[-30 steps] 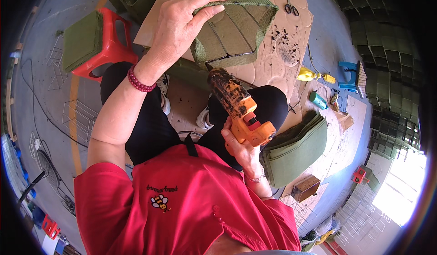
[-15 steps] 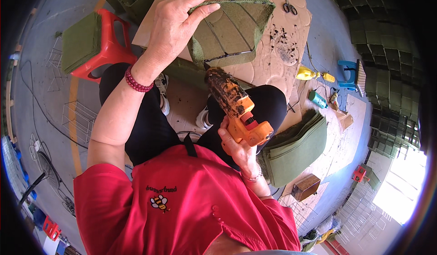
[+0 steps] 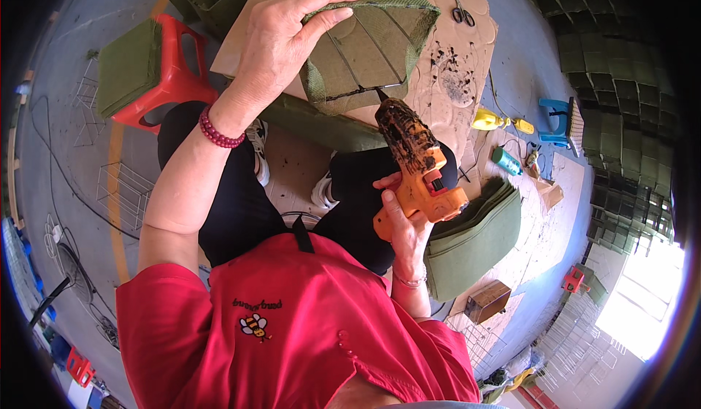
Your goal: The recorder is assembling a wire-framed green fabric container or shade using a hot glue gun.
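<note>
My left hand (image 3: pixel 303 14) pinches the upper edge of a green mesh fabric box (image 3: pixel 358 51) between thumb and fingers. Thin dark wires cross the box's open face, and a black-smeared wire runs along its near edge. In my right hand (image 3: pixel 405 223) is an orange glue gun (image 3: pixel 416 142), its front half caked with dark residue. The gun's nozzle (image 3: pixel 382 95) points up at the near wire, at or very close to it; actual contact I cannot tell.
Scissors (image 3: pixel 461 6) and dark crumbs (image 3: pixel 456 73) lie on the cardboard-topped work surface (image 3: pixel 478 44). A red stool (image 3: pixel 179 80) bears stacked green fabric at left. Another green fabric stack (image 3: pixel 475 245) is by my right knee. A yellow bottle (image 3: pixel 488 120) and wire frames (image 3: pixel 128 193) lie around.
My right hand has moved the glue gun to the right, its nozzle passing from the near-left corner to farther along the near wire. My left hand keeps its hold almost unmoved.
</note>
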{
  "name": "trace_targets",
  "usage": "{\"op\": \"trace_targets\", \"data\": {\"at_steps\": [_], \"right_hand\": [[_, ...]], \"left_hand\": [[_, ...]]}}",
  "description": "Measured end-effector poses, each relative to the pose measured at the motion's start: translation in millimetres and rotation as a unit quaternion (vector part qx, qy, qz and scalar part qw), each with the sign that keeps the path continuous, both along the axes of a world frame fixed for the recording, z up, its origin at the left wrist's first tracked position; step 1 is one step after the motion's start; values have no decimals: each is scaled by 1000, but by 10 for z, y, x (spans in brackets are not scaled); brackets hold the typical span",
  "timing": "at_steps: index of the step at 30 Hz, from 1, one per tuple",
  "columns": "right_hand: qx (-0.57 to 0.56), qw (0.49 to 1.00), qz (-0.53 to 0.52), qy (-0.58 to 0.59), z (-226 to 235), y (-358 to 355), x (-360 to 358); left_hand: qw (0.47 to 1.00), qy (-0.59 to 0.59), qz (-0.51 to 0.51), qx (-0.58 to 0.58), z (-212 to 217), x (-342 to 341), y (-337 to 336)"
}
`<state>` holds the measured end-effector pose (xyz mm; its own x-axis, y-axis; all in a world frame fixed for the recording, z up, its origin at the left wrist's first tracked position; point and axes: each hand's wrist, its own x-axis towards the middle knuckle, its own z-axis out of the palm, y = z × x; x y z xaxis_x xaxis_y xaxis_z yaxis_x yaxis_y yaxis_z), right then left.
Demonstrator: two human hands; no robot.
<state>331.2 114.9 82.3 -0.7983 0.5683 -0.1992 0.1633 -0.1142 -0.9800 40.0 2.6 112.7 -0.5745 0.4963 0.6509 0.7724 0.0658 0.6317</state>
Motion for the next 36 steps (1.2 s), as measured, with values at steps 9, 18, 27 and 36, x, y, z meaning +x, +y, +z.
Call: {"op": "trace_targets", "data": {"at_steps": [9, 18, 27, 36], "right_hand": [[20, 999, -27, -14, 22, 55, -39], [49, 997, -48, -17, 32, 105, -43], [83, 994, -65, -12, 10, 89, -61], [94, 994, -42, -18, -17, 54, -46]], "left_hand": [[999, -38, 4, -25, 300, 109, 33], [998, -31, -37, -42, 337, -40, 131], [996, 5, -81, -26, 340, -77, 259], [995, -16, -85, -40, 382, -68, 230]]}}
